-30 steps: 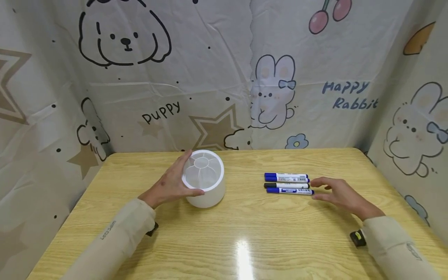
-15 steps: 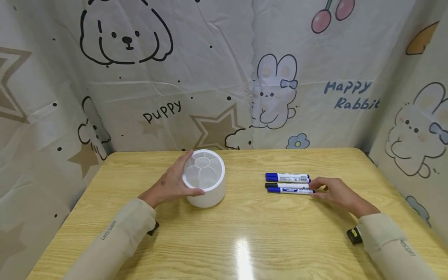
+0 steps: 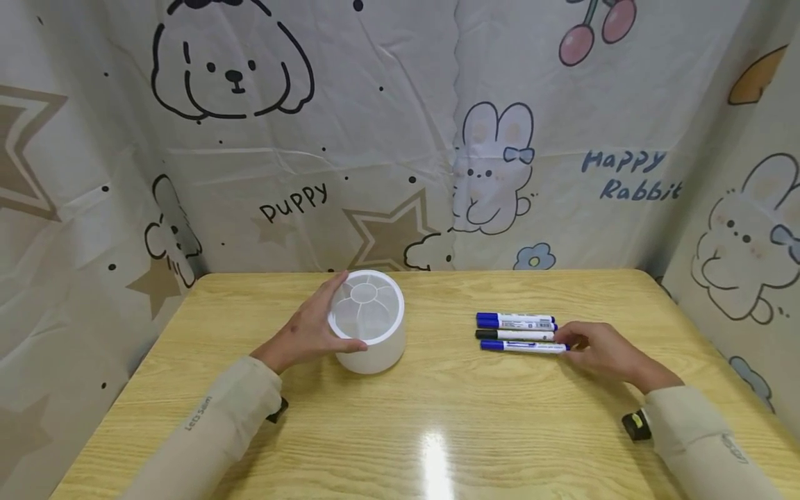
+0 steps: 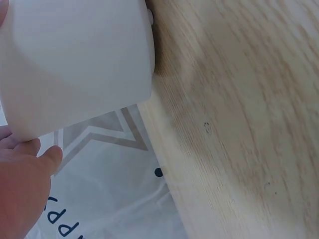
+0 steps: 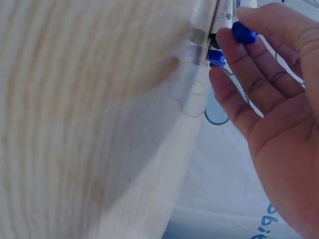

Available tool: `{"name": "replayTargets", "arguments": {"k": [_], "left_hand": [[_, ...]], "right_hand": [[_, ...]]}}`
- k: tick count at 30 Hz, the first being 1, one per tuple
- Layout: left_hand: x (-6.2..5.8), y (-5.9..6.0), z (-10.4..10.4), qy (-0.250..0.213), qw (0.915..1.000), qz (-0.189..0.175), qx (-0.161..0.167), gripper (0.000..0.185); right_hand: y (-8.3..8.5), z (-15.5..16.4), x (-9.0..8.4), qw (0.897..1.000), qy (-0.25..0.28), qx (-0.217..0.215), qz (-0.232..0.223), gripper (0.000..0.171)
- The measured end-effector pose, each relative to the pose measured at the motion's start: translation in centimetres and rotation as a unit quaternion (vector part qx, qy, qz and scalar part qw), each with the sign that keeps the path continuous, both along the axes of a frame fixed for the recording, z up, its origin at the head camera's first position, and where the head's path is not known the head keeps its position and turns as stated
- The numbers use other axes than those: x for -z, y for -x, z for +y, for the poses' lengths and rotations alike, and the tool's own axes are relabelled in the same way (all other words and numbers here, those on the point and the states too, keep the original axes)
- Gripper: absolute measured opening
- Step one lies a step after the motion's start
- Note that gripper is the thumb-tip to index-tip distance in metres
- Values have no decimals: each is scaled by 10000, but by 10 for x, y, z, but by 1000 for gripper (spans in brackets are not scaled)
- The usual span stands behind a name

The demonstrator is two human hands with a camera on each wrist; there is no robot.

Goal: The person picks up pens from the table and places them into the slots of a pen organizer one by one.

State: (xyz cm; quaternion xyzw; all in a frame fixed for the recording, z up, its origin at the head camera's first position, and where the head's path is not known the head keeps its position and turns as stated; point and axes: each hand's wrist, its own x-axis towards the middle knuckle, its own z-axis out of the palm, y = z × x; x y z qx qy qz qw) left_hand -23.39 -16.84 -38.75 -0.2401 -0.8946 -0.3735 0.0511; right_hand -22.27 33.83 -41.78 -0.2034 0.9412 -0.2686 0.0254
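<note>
A white round pen holder (image 3: 367,321) with divided compartments stands upright on the wooden table (image 3: 437,417), left of centre. My left hand (image 3: 306,332) grips its side, thumb on the near rim and fingers round the back; the left wrist view shows the holder (image 4: 75,64) above my fingers (image 4: 22,184). Several markers (image 3: 515,331) with blue and black caps lie side by side right of centre. My right hand (image 3: 594,347) rests at their right ends, fingertips touching them. In the right wrist view, its straight fingers (image 5: 249,74) meet the marker ends (image 5: 222,20).
Cartoon-printed cloth (image 3: 400,139) walls the table at the back and both sides. The table's rounded far corners meet the cloth. Small black devices sit under each wrist (image 3: 634,425) (image 3: 276,411). Bare wood lies between holder and markers and along the near edge.
My right hand slid left until its fingertips reached the markers' ends. The left hand and the holder stayed put. The head view tilted slightly.
</note>
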Motion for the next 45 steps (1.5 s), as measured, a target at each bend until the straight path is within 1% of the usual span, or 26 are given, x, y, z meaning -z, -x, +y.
{"name": "replayTargets", "arguments": {"k": [7, 12, 18, 23, 25, 29, 33, 36, 45], "left_hand": [[2, 0, 0, -55, 10000, -14, -64, 127], [3, -1, 0, -117, 9999, -48, -89, 127], [2, -1, 0, -168, 9998, -8, -83, 127], [1, -1, 0, -197, 9998, -21, -74, 127], [1, -1, -1, -195, 9998, -1, -65, 127], [1, 0, -1, -203, 9998, 17, -45, 127], [0, 0, 0, -227, 9997, -9, -22, 127], [0, 1, 0, -228, 9997, 3, -8, 127], [1, 0, 0, -235, 9997, -17, 0, 127]], "right_hand": [[-3, 4, -5, 9968, 788, 118, 31, 21], [-3, 1, -10, 9909, 1303, 325, -70, 28], [-4, -6, -17, 9793, 1854, 761, -277, 39], [-2, -12, -21, 9678, 2287, 1012, -279, 43], [0, -16, -21, 9652, 2394, 1036, -203, 43], [4, -23, -19, 9605, 2614, 949, 21, 40], [4, -28, -19, 9600, 2628, 954, 165, 39], [5, -32, -22, 9595, 2608, 1042, 205, 41], [10, -45, -32, 9475, 2930, 1263, 200, 43]]}}
